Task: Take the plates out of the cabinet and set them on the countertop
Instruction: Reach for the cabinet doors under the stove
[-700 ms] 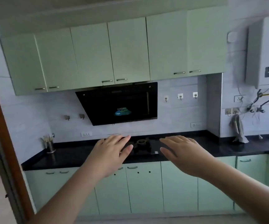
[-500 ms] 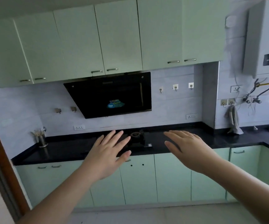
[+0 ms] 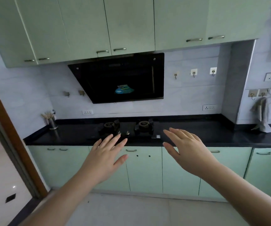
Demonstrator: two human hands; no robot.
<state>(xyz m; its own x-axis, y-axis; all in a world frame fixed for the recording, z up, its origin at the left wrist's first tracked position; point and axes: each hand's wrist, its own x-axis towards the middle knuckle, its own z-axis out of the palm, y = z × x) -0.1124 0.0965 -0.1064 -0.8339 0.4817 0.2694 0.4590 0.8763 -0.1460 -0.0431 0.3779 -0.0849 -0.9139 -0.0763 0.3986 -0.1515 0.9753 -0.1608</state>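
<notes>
Overhead, closed cabinets (image 3: 85, 26); hands (image 3: 106, 158) empty.

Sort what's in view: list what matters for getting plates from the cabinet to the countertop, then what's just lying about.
For the job: upper cabinets, lower cabinets, countertop, left hand, right hand.

Lying about: gas stove, range hood, utensil holder, hanging cloth.

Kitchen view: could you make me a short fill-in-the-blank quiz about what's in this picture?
1. Every cabinet door in view is ____.
2. The left hand and right hand hold ____.
3. The stove on the countertop has ____ burners.
4. The utensil holder stands at the countertop's ____ end.

Missing words: closed; nothing; two; left
</notes>
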